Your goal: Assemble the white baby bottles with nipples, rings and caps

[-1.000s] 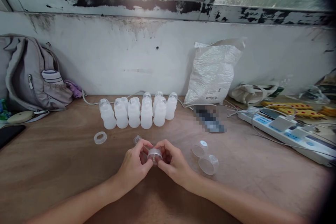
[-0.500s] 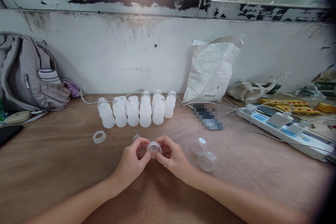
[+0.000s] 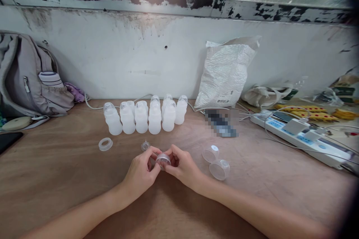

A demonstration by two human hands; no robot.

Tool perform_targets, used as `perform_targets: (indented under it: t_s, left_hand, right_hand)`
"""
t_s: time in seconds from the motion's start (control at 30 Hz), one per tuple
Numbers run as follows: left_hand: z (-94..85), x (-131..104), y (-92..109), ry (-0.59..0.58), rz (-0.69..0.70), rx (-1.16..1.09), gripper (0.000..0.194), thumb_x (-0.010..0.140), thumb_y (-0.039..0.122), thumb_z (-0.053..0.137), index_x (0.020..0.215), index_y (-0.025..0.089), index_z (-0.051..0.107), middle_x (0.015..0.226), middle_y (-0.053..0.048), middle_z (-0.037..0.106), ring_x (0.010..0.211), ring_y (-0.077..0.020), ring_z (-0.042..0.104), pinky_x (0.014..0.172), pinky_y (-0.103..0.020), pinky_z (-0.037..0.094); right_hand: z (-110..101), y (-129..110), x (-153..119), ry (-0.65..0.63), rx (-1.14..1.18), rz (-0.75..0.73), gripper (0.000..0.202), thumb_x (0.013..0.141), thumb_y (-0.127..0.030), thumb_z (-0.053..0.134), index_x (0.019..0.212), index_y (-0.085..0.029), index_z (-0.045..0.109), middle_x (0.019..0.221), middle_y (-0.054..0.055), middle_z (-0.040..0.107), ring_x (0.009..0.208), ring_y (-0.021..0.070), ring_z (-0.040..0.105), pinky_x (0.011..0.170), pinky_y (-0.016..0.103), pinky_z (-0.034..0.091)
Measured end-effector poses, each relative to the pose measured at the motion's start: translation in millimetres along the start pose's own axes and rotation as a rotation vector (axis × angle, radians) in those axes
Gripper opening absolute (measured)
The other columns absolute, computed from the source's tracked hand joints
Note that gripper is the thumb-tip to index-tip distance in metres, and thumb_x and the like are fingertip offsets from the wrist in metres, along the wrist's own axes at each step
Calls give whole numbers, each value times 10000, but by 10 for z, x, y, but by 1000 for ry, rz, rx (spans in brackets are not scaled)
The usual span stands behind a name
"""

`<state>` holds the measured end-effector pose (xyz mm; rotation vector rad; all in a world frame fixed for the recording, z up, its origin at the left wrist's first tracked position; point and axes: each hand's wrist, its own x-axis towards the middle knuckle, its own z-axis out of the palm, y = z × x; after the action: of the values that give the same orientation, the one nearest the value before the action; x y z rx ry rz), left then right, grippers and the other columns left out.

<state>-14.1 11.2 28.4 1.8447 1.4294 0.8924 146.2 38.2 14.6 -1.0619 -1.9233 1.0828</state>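
Between my two hands is a clear baby bottle collar ring (image 3: 163,159), held low over the table, with what looks like a nipple inside it. My left hand (image 3: 141,168) pinches its left side with thumb and fingers. From the right, my right hand (image 3: 183,165) grips the same ring, its thumb at the near edge. Just beyond my left fingers lies a clear silicone nipple (image 3: 145,145), tip up. Farther left, a loose translucent ring (image 3: 106,144) rests flat. Two clear dome caps (image 3: 220,170) lie on their sides, right of my right hand.
Several frosted baby bottles (image 3: 141,117) stand in a cluster toward the wall. Behind and right are a silver padded bag (image 3: 221,74), a blurred-out dark object (image 3: 221,123) and a power strip (image 3: 305,138) with cables. A grey backpack (image 3: 30,74) sits at the left, near a black phone (image 3: 9,142).
The ring has tilted between my fingers, so its side shows more than its face. Both hands stay on it, and the view has shifted slightly.
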Motion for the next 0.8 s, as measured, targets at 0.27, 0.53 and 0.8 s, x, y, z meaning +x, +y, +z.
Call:
perform_targets:
  t_s: [0.27, 0.53, 0.8]
  left_hand:
    - [-9, -19, 16, 13, 9, 15, 144, 763, 175, 460, 884, 216, 525, 661, 42, 590, 517, -103, 478, 510, -207, 343]
    - [-8, -19, 20, -7, 12, 23, 130, 754, 154, 451, 854, 214, 508, 653, 41, 580, 540, -107, 482, 523, -211, 345]
    - [-3, -15, 13, 1, 13, 17, 123, 725, 148, 463, 822, 216, 497, 627, 48, 553, 531, -105, 476, 510, -209, 342]
  right_hand:
    - [-29, -2, -2, -45, 3, -44, 122, 766, -275, 562, 826, -179, 516, 654, -25, 548, 537, 84, 429, 487, 205, 349]
    - [-24, 16, 7, -60, -27, -50, 142, 684, -123, 555, 805, -178, 505, 636, -41, 534, 526, 71, 406, 477, 189, 332]
    - [-36, 12, 25, -93, 46, -18, 168, 675, -96, 542, 805, -185, 483, 669, -43, 522, 559, 78, 417, 498, 192, 332]
